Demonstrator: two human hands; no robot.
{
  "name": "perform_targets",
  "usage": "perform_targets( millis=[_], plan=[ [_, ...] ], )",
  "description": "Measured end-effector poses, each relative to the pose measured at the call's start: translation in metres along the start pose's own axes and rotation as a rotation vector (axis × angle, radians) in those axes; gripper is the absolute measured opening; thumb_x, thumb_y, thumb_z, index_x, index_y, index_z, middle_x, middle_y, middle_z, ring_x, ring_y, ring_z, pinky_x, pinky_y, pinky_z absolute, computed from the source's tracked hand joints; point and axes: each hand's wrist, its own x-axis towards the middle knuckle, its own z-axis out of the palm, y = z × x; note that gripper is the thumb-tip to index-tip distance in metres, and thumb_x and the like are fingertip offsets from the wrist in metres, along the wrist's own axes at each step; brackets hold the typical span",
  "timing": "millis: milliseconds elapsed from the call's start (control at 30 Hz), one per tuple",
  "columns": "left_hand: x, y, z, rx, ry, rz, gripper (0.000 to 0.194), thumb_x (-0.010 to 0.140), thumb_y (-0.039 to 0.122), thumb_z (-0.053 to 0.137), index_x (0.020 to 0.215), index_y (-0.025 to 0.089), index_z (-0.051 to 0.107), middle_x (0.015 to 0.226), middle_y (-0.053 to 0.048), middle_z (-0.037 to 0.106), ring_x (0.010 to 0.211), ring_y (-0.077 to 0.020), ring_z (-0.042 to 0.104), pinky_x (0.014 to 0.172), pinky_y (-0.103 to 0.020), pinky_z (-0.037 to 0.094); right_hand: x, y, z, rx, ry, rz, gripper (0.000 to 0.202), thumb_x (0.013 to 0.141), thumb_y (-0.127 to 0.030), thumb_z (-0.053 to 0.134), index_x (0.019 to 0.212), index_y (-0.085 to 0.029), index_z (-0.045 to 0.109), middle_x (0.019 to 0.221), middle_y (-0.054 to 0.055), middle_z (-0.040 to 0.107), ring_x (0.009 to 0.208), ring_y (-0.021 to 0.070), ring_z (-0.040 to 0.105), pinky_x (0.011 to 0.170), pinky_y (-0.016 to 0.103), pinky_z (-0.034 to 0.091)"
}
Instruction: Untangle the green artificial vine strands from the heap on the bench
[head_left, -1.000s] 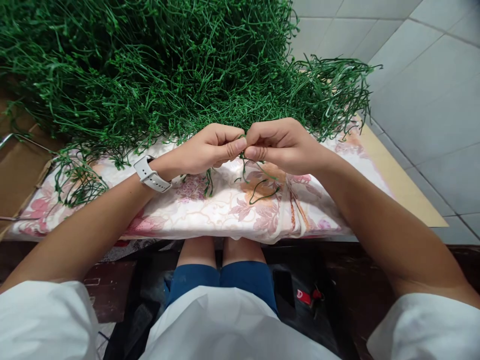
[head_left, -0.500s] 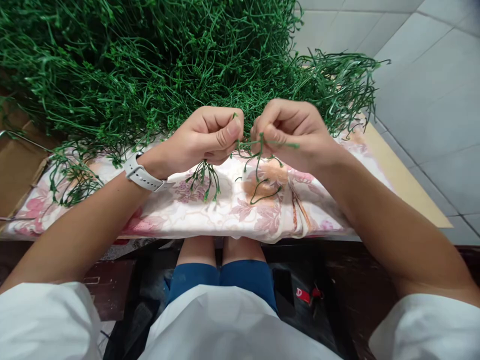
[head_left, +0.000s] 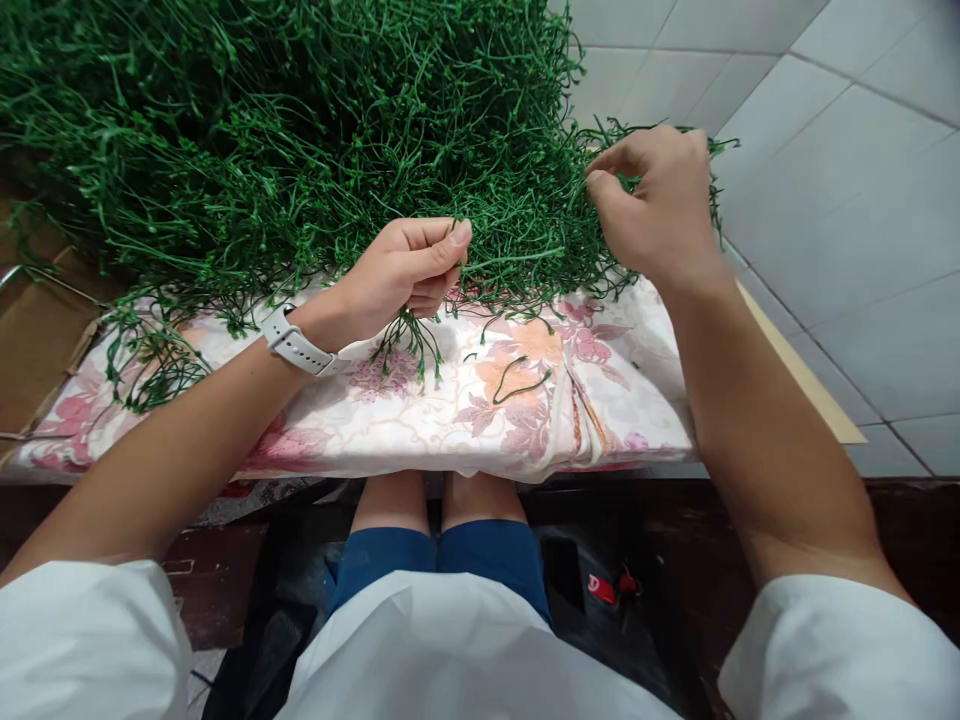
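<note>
My left hand (head_left: 421,264) is closed in a pinch over the near side of a big green heap. It holds green plastic stems (head_left: 517,258), one of which points right from the fingertips. A small bunch of branched stem ends (head_left: 411,345) hangs below the palm. My right hand (head_left: 660,205) is at the heap's right end, thumb and index fingertips together; whatever is between them is too small to make out. The heap of thin green plastic stems with small bud-like tips (head_left: 300,150) fills the back of the table.
A floral cloth (head_left: 420,430) covers the table. On it lie a loose bent stem (head_left: 521,380) and a small clump of stems (head_left: 161,350) at left. A cardboard box (head_left: 45,340) stands at the left edge; a tiled wall (head_left: 885,210) rises at right.
My right hand has left my left hand and moved right and away, to the heap's right end. My left hand has stayed nearly in place, still holding the green stems.
</note>
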Motion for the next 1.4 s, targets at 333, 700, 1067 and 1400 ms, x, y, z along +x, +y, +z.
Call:
perform_targets(
  millis=[333,700,1067,1400],
  plan=[
    [0.005,-0.016,-0.004,0.193,-0.062,0.227,0.059,0.092,0.062,0.075,0.065,0.022,0.041,0.057,0.007,0.035,0.05,-0.0052,0.028,0.046,-0.025,0.021,-0.002,-0.051,0.014,-0.074,0.054,-0.116,0.044,0.104,-0.059,0.063,0.08,-0.024,0.067,0.08,0.008,0.064,0.08,0.0237,0.051,0.086,0.043,0.039],
    [0.006,-0.023,-0.003,0.322,-0.034,0.333,0.064,0.091,0.074,0.068,0.064,0.021,0.045,0.058,0.005,0.039,0.056,-0.0086,0.032,0.052,-0.028,0.023,-0.036,-0.096,0.059,-0.118,-0.425,-0.221,0.062,0.106,-0.074,0.041,0.083,-0.02,0.059,0.076,0.003,0.061,0.081,0.0201,0.049,0.08,0.037,0.032],
    [-0.001,-0.001,-0.004,0.404,-0.399,0.246,0.068,0.087,0.074,0.073,0.054,0.018,0.053,0.054,0.003,0.038,0.054,-0.0088,0.031,0.051,-0.029,0.023,-0.029,-0.118,0.044,0.301,-0.705,-0.301,0.039,0.109,-0.037,0.062,0.076,-0.017,0.062,0.066,-0.003,0.054,0.068,0.0105,0.044,0.07,0.027,0.038],
    [-0.003,-0.001,-0.003,0.407,-0.272,0.259,0.062,0.09,0.063,0.076,0.057,0.018,0.048,0.055,0.005,0.034,0.052,-0.0069,0.027,0.049,-0.026,0.02,-0.017,-0.113,0.028,0.505,-0.772,-0.116,0.048,0.102,-0.037,0.074,0.064,-0.016,0.054,0.07,-0.002,0.057,0.065,0.0071,0.05,0.062,0.024,0.04]
  ],
)
